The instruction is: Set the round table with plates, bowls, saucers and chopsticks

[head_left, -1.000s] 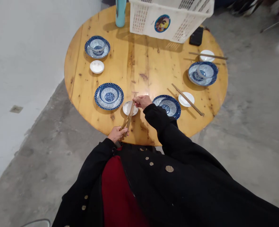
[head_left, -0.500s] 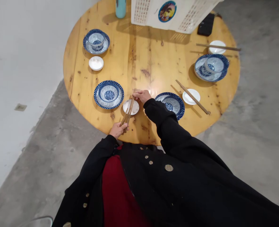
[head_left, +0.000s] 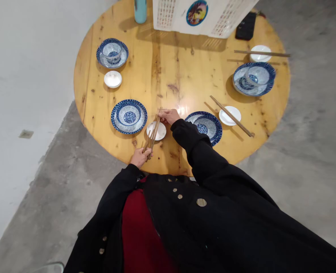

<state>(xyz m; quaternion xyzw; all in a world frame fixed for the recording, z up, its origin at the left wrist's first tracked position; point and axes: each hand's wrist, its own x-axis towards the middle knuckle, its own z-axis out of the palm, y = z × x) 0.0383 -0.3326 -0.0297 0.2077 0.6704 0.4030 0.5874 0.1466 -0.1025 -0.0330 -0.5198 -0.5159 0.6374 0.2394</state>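
Note:
My left hand (head_left: 141, 156), near the table's front edge, is closed on the lower ends of some wooden chopsticks (head_left: 154, 133). At their far ends my right hand (head_left: 168, 115) pinches the chopsticks between thumb and fingers. They slant across a small white saucer (head_left: 160, 131), and I cannot tell whether they touch it. Left of the saucer stands a blue-and-white plate with a bowl (head_left: 129, 116). To the right, another blue-and-white plate with a bowl (head_left: 213, 127) is partly covered by my right sleeve.
Chopsticks (head_left: 243, 129) rest across a white saucer (head_left: 232, 115) at the right. Behind it stands another place setting (head_left: 266, 89). A bowl on a plate (head_left: 112, 53) and a saucer (head_left: 112, 79) sit at far left. A white crate (head_left: 179, 25), blue bottle (head_left: 140, 11) and black phone-like object (head_left: 245, 27) stand farthest back.
The view has shifted slightly. Both hands stay on the chopsticks over the saucer, with hardly any movement relative to the table.

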